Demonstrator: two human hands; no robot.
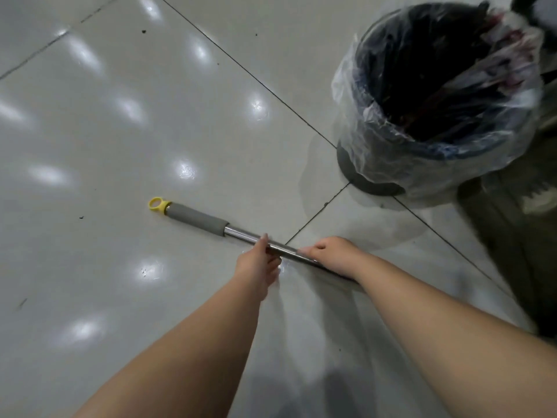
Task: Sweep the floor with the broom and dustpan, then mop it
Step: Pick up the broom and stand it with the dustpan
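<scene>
1. One metal handle (241, 233) lies across the pale tiled floor (105, 131), slanting from upper left to lower right; I take it as the landmark. Whether it belongs to the broom or the mop cannot be told, since its head is hidden.
2. At the handle's far left end sits one yellow hanging ring (156, 204), then one grey foam sleeve (197, 219), then bare shiny tube.
3. A few dark specks (143, 31) dot the floor above and left of the handle.
4. No brand, label or writing can be read anywhere.
5. Left hand (256, 260): fingers curled closely round the bare tube, just right of the foam sleeve.
6. Right hand (331, 254): just right of the left hand, wrapped over the same tube, fingers closed on it.
7. One bin (376, 182) lined with a clear plastic bag (355, 86) stands up and right of the handle, apart from it.
</scene>
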